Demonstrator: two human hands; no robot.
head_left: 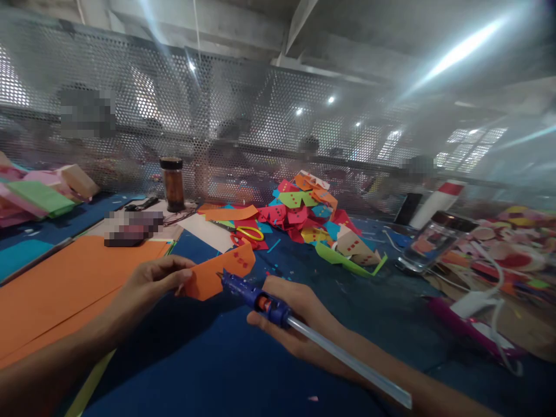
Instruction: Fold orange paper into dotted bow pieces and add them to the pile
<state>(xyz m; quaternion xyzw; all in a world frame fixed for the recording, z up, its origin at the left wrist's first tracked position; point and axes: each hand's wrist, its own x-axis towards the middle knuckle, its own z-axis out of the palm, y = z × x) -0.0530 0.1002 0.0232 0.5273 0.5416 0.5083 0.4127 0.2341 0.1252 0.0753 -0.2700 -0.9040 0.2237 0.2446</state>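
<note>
Between the thumb and fingers of my left hand (163,277) is the left end of a folded orange paper piece (221,269) with small cut-out holes near its right end. My right hand (299,315) grips a blue hot glue gun (249,292), its nozzle pointing left at the orange paper. Whether the tip touches the paper I cannot tell. A long clear glue stick (351,353) sticks out of the gun's back end. Just behind the paper lie scissors with yellow handles (249,233).
A heap of coloured cut paper pieces (304,202) stands beyond my hands. Large orange sheets (65,295) lie at the left, near a dark jar (172,184). On the right are a clear bottle (434,243), a magenta object with white cable (473,327) and paper scraps. Perforated metal panels (260,116) rise behind.
</note>
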